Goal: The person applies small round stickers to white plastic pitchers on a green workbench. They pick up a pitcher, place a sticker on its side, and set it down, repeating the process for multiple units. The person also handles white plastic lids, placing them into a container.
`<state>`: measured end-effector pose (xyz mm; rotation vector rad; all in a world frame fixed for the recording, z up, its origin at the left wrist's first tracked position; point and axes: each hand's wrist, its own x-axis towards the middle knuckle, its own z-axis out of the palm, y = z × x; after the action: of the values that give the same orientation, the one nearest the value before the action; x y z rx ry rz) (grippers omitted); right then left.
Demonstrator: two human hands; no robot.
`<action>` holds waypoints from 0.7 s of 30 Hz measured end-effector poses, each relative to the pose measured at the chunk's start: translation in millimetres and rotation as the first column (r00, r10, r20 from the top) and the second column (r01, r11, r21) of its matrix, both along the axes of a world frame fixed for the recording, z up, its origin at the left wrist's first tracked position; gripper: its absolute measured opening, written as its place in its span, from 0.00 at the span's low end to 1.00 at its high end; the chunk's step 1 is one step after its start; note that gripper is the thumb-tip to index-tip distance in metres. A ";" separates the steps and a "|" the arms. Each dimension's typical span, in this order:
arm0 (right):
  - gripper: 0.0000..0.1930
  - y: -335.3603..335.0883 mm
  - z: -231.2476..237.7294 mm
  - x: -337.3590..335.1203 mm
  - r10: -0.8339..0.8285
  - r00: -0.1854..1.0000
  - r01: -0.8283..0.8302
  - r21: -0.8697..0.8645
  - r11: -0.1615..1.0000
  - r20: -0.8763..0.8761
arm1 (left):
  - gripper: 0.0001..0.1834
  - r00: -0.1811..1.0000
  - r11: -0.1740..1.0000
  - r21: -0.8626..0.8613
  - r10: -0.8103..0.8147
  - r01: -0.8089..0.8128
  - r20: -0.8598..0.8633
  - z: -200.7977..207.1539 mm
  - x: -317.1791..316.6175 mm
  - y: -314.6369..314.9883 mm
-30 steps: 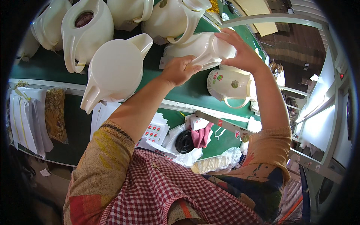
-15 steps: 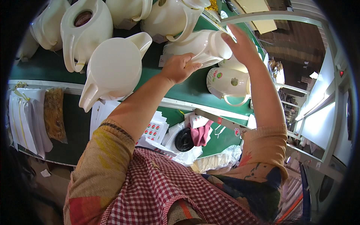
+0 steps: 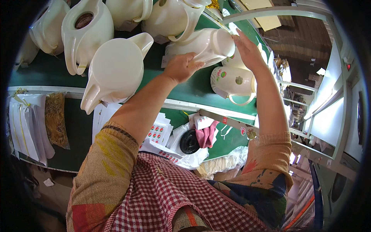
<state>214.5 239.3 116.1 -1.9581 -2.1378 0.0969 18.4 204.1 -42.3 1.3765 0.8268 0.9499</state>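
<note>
A cream insulated jug [image 3: 185, 44] lies tilted over the green bench, its round end [image 3: 225, 42] toward the right. My left hand [image 3: 180, 69] is closed around its handle side, with the thumb stretched along the jug. My right hand [image 3: 247, 50] is beside the round end, fingers extended and fingertips at its edge; part of the hand's inner side is hidden. Just below stands a cream jug with a printed pattern [image 3: 228, 79], its handle facing me. Left of my left hand is another cream jug [image 3: 116, 60], seen from above with its flat round top and spout.
Several more cream jugs, one an open-topped jug [image 3: 88, 31], crowd the far left. Along the near shelf lie white papers [image 3: 29, 127], a bag of golden ties [image 3: 56, 120], sticker sheets [image 3: 157, 131], a black disc [image 3: 189, 142] and a pink cloth [image 3: 206, 134]. A metal frame [image 3: 278, 13] rises at right.
My right hand's fingers have come down to the jug's round end from just above it. The left hand keeps its hold. The whole view has shifted slightly.
</note>
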 end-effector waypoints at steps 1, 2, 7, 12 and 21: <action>0.31 4.2 14.5 9.9 -0.175 0.984 0.174 -0.263 0.949 0.016 | 0.24 1.000 1.000 0.011 0.006 -0.006 0.010 -0.4 2.1 -0.6; 0.31 6.9 24.5 1.7 -0.192 0.970 0.226 -0.265 0.938 0.146 | 0.24 1.000 1.000 0.021 0.014 -0.014 0.017 -2.2 4.2 -1.0; 0.38 7.1 9.2 4.8 0.305 0.943 -0.282 -0.168 0.945 0.134 | 0.24 1.000 1.000 0.018 -0.010 0.010 -0.003 0.7 1.7 0.4; 0.47 22.1 35.2 -64.8 -0.146 0.842 0.427 -0.473 0.771 0.520 | 0.24 1.000 1.000 0.015 -0.020 0.020 -0.013 -0.3 0.6 1.7; 0.42 15.8 16.9 -34.3 0.003 0.909 0.184 -0.407 0.895 0.417 | 0.24 1.000 1.000 0.022 -0.008 0.009 -0.030 -3.7 5.2 4.9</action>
<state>180.2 255.1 133.0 -2.5276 -2.4391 0.1815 23.6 208.9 -46.0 1.4154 0.8347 0.9362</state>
